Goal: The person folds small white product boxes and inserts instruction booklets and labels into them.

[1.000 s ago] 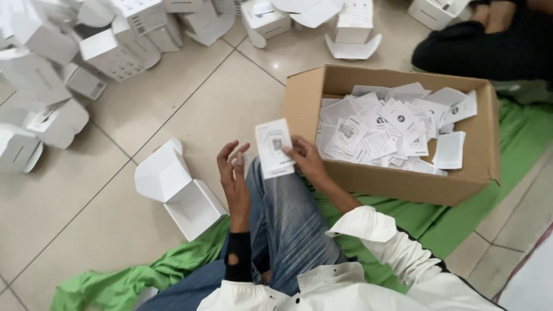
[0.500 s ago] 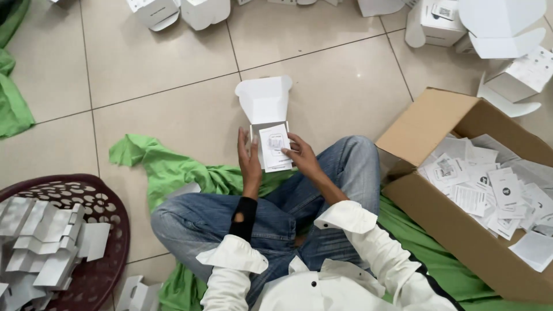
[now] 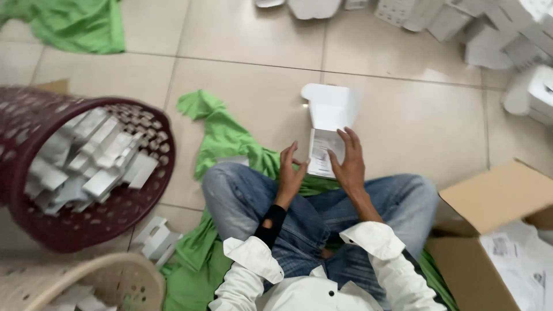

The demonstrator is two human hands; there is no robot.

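Person sits cross-legged on a tiled floor [image 3: 242, 86], jeans, white sleeves rolled at the forearms, a black band on the left wrist.

Right hand [image 3: 347, 164]: fingers spread flat over a folded white leaflet [image 3: 320, 155], pressing it at the mouth of a small white box [image 3: 329, 115]. Thumb side hidden under the paper, so cannot tell whether it pinches or only pushes.

Left hand [image 3: 290, 170]: open, fingers loosely curled, holding nothing. It sits just beside the leaflet's left edge; contact unclear.

The box lies on the floor straight ahead of the knees, lid flap open and folded back, away from the person. Leaflet sits at its near end, partly over the box.

Around:
- Green cloth [image 3: 227, 138] under the legs, spreading left across the tiles.
- Dark red perforated basket [image 3: 86, 222] at left, tipped toward the camera, full of flat pale grey pieces.
- Beige basket [image 3: 124, 276] at lower left, only its rim in view.
- Brown cardboard carton [image 3: 495, 201] at right, flap raised, printed white sheets inside.
- More white boxes [image 3: 507, 34] piled at upper right, blurred.
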